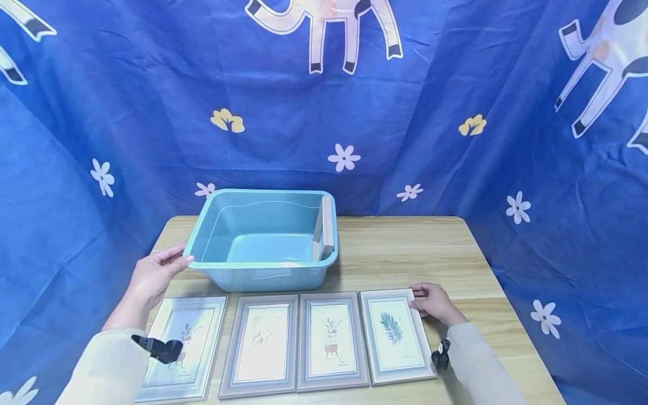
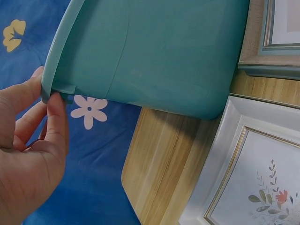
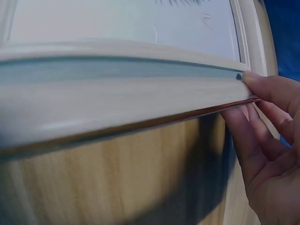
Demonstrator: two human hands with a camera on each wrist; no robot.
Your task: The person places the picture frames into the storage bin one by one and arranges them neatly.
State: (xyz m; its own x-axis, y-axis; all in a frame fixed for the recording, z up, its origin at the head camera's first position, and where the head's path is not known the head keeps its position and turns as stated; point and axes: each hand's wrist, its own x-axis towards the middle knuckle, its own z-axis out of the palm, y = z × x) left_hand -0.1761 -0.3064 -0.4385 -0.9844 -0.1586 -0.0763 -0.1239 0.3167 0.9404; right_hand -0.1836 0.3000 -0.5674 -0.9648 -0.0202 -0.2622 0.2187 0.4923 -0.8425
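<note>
Cloth (image 1: 283, 101) is hanging behind the desk (image 1: 405, 253) and to both sides of it. On the desk's far left, the tub (image 1: 263, 265) is being kept upright, with most of its floor being left bare. At its right end, at least one inner frame (image 1: 328, 225), seemingly two, is being propped on edge; the exact count is being obscured by overlap. Along the near side, four more are being displayed face up in a row: the left frame (image 1: 194, 349), the pale frame (image 1: 260, 349), the pot frame (image 1: 332, 349) and the leaf frame (image 1: 396, 336).

The work is being judged as partway along, with fewer frames being held by the tub than by the desk; whether the tub is being filled or emptied is not being settled by these views. The raised tub wall is being presented as the likeliest obstacle between the row and the tub's inside. The left frame is being partly covered by the left sleeve (image 1: 108, 371) and the left camera (image 1: 174, 350).

The tub's near left corner is being pinched at the rim by the left fingers (image 2: 56, 119), parted only by its thickness. The leaf frame's far right corner is being gripped by the right fingers (image 3: 241, 131), thumb above, others beneath; any lift cannot be told.
</note>
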